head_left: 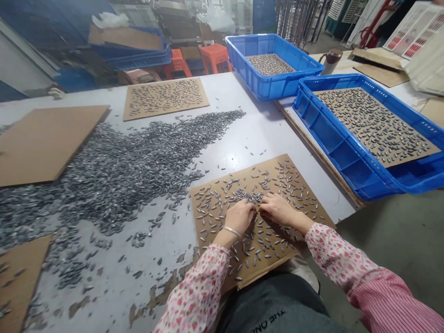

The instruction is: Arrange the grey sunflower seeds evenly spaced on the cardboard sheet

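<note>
A brown cardboard sheet (277, 249) lies at the table's front edge, scattered with small grey metal pieces. Both hands are over its middle, close together, beside a small heap of pieces (250, 196). My left hand (240, 215), with a bracelet at the wrist, has its fingers curled down at the heap's near side. Just to the right, my right hand (275, 208) is bent the same way, fingertips pressed together on the pieces. What either hand holds is too small to make out. A large pile of the same grey pieces (138, 166) spreads across the table to the left.
Two blue crates (333, 134) (256, 85) at the right hold cardboard sheets with pieces. Another covered sheet (166, 97) lies at the back. A bare board (48, 143) rests on the pile's left; part of another sheet (24, 282) is at lower left. Orange stools (215, 55) stand behind.
</note>
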`<state>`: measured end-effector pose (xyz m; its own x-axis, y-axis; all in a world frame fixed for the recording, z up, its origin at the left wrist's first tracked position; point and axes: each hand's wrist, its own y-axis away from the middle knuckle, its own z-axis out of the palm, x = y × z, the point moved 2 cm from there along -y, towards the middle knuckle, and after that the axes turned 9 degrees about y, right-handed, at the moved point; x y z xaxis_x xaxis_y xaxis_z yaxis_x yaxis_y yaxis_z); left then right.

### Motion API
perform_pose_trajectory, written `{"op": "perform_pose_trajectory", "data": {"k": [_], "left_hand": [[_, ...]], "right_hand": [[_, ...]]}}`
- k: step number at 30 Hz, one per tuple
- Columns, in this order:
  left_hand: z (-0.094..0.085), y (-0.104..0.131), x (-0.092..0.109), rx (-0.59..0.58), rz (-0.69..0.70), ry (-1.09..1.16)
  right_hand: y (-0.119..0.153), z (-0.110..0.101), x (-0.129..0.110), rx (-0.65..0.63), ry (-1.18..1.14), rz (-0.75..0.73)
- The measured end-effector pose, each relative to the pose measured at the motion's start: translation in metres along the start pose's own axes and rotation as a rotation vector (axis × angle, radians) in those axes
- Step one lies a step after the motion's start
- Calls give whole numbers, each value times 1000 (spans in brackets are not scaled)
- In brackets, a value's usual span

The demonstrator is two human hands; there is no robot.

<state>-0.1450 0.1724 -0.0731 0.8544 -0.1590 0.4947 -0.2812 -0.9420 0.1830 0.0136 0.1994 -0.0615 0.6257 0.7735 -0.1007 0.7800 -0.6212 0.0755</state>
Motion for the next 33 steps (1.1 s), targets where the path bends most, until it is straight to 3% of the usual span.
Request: {"op": "perform_pose_trajectory", "data": {"k": [3, 7, 14, 18, 28, 33], "left_hand": [[0, -1, 1, -36, -43, 20], [3, -4, 0, 4, -102, 38], [-6, -3, -7, 100, -132, 66], [-10, -2, -2, 104, -105, 59], [4, -4, 6, 40, 36, -86], [0, -3, 5, 8, -159, -59]], "right_hand": [[4, 0, 8, 15, -58, 54], [3, 3, 16, 78, -90, 160], [-5, 4, 8, 52, -38, 196], [-2, 2, 5, 34, -42, 175], [8, 2, 1, -39, -60, 98], [6, 7, 18, 48, -110, 275]]}}
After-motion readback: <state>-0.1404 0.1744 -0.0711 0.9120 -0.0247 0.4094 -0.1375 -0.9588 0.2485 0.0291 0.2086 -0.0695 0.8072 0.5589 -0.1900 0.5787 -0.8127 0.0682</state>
